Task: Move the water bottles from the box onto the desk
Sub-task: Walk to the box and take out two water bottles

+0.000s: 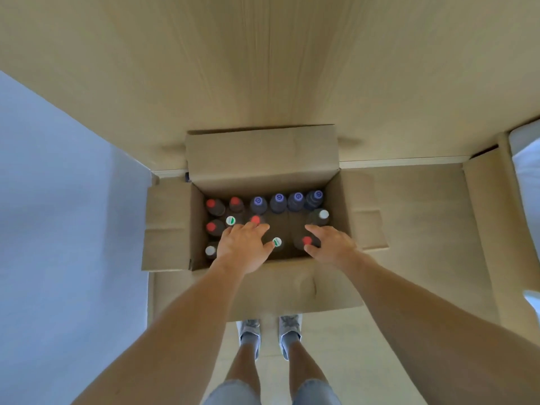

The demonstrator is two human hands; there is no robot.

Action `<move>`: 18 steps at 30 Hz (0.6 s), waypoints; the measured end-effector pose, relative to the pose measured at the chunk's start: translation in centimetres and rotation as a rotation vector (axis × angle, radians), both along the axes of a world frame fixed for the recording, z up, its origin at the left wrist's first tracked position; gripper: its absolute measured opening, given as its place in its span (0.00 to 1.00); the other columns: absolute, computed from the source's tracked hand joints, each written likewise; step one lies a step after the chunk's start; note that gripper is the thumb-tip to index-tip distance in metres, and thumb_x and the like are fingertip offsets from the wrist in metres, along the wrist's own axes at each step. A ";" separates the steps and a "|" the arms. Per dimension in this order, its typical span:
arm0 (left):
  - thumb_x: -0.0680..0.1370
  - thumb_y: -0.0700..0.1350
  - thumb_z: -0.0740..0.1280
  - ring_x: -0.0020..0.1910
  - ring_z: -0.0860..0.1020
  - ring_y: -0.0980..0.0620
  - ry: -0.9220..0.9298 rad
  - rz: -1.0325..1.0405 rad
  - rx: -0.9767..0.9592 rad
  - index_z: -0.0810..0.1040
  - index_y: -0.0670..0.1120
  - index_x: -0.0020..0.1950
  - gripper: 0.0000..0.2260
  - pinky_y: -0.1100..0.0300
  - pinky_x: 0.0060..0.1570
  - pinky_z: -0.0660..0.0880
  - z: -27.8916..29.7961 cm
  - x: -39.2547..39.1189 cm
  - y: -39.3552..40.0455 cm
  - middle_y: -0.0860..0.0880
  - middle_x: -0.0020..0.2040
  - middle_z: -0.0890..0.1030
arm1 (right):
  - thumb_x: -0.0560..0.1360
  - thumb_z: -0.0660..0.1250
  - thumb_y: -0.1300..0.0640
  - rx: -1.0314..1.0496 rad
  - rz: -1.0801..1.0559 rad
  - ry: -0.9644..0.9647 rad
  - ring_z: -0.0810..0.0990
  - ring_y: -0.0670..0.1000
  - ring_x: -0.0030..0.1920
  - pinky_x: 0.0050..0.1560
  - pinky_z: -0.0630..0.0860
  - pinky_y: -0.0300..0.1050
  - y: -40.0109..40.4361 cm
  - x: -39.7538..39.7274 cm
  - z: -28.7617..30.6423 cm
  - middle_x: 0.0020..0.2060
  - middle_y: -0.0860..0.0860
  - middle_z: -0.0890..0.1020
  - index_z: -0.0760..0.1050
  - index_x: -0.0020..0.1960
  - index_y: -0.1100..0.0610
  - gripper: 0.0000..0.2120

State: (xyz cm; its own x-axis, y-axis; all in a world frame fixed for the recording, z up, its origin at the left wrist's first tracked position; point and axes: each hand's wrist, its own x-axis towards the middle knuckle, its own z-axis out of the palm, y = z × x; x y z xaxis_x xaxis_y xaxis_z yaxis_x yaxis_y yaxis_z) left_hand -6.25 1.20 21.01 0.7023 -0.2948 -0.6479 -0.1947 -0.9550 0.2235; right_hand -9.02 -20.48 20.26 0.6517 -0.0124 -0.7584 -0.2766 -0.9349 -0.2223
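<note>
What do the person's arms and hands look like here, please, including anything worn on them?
Both forearms are bare, no sleeves in view. The left hand and the right hand wear no gloves; no watch, ring or bracelet shows, though the picture is somewhat blurred.

Blurred marks on bottle caps (pixel 279 197), nothing legible

An open cardboard box (pixel 264 159) of bottles (pixel 277 201) stands on the pale floor (pixel 409 229).

An open cardboard box (pixel 263 159) stands on the floor, flaps spread. Upright bottles (pixel 277 201) fill it: blue caps toward 12 o'clock, red and white caps toward 9 o'clock.
</note>
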 end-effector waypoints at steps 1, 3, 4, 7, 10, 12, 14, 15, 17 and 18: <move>0.83 0.60 0.56 0.74 0.67 0.44 0.013 -0.003 0.001 0.62 0.56 0.79 0.25 0.46 0.73 0.62 -1.4 0.4 0.1 0.50 0.79 0.65 | 0.80 0.60 0.42 0.001 -0.011 0.006 0.71 0.55 0.70 0.69 0.69 0.55 0.1 0.3 -1.2 0.71 0.50 0.71 0.58 0.78 0.42 0.28; 0.83 0.61 0.56 0.74 0.67 0.44 0.039 -0.009 0.010 0.62 0.56 0.79 0.26 0.45 0.72 0.63 -4.2 1.2 0.5 0.50 0.78 0.67 | 0.80 0.60 0.41 0.002 -0.020 0.024 0.69 0.56 0.71 0.70 0.69 0.56 0.3 0.8 -3.6 0.72 0.50 0.69 0.57 0.79 0.41 0.28; 0.82 0.61 0.57 0.74 0.67 0.44 0.051 -0.014 0.017 0.62 0.56 0.80 0.26 0.45 0.71 0.64 -5.6 1.5 0.6 0.50 0.77 0.67 | 0.81 0.60 0.41 0.002 -0.023 0.032 0.69 0.57 0.71 0.70 0.69 0.56 0.5 1.1 -4.9 0.73 0.50 0.68 0.57 0.79 0.41 0.28; 0.82 0.61 0.57 0.73 0.68 0.44 0.084 -0.030 0.040 0.61 0.56 0.79 0.26 0.46 0.70 0.64 -9.6 2.1 1.1 0.50 0.77 0.68 | 0.81 0.60 0.41 0.007 -0.035 0.032 0.68 0.56 0.72 0.70 0.69 0.56 0.9 1.5 -8.4 0.75 0.49 0.66 0.56 0.79 0.40 0.28; 0.82 0.62 0.57 0.72 0.68 0.44 0.127 -0.027 0.051 0.61 0.57 0.79 0.26 0.45 0.70 0.64 -13.3 2.4 1.4 0.50 0.76 0.69 | 0.80 0.61 0.41 0.009 -0.049 0.044 0.67 0.56 0.73 0.70 0.69 0.55 1.1 1.2 -11.7 0.75 0.48 0.66 0.56 0.78 0.39 0.29; 0.82 0.62 0.58 0.72 0.68 0.44 0.135 -0.030 0.047 0.62 0.57 0.79 0.26 0.45 0.71 0.63 -15.3 2.5 1.3 0.50 0.75 0.69 | 0.80 0.61 0.41 -0.004 -0.064 0.055 0.66 0.56 0.73 0.71 0.68 0.55 1.1 0.7 -13.7 0.76 0.49 0.65 0.56 0.78 0.39 0.29; 0.81 0.62 0.58 0.72 0.69 0.44 0.132 -0.040 0.045 0.62 0.57 0.79 0.26 0.44 0.70 0.64 -17.0 2.7 1.0 0.50 0.75 0.70 | 0.80 0.61 0.40 -0.027 -0.067 0.058 0.66 0.56 0.74 0.71 0.67 0.54 0.9 0.5 -15.2 0.76 0.49 0.65 0.56 0.78 0.39 0.29; 0.81 0.62 0.59 0.72 0.69 0.44 0.128 -0.047 0.043 0.62 0.57 0.79 0.26 0.45 0.70 0.64 -17.6 2.8 0.7 0.49 0.75 0.70 | 0.80 0.60 0.40 -0.040 -0.068 0.059 0.65 0.56 0.74 0.71 0.67 0.54 0.7 0.5 -15.8 0.76 0.49 0.64 0.56 0.78 0.39 0.29; 0.81 0.62 0.60 0.72 0.69 0.44 0.122 -0.056 0.030 0.63 0.57 0.79 0.26 0.45 0.70 0.64 -18.8 3.1 0.0 0.49 0.75 0.70 | 0.80 0.60 0.41 -0.059 -0.070 0.058 0.65 0.57 0.74 0.71 0.67 0.54 0.0 0.5 -16.7 0.77 0.49 0.64 0.56 0.79 0.40 0.29; 0.81 0.61 0.60 0.72 0.69 0.44 0.121 -0.062 0.019 0.63 0.57 0.79 0.26 0.45 0.70 0.65 -19.2 3.4 -0.5 0.49 0.74 0.71 | 0.80 0.60 0.41 -0.072 -0.070 0.057 0.65 0.58 0.74 0.71 0.68 0.54 -0.4 0.6 -17.0 0.77 0.50 0.64 0.56 0.79 0.40 0.29</move>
State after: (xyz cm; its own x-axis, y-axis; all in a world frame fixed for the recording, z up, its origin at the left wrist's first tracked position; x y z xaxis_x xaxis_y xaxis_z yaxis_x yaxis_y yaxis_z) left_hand -2.90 0.73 1.78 0.6000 -0.3215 -0.7326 -0.2259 -0.9465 0.2304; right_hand -8.38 -20.90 3.23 0.6030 -0.1117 -0.7899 -0.3519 -0.9259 -0.1377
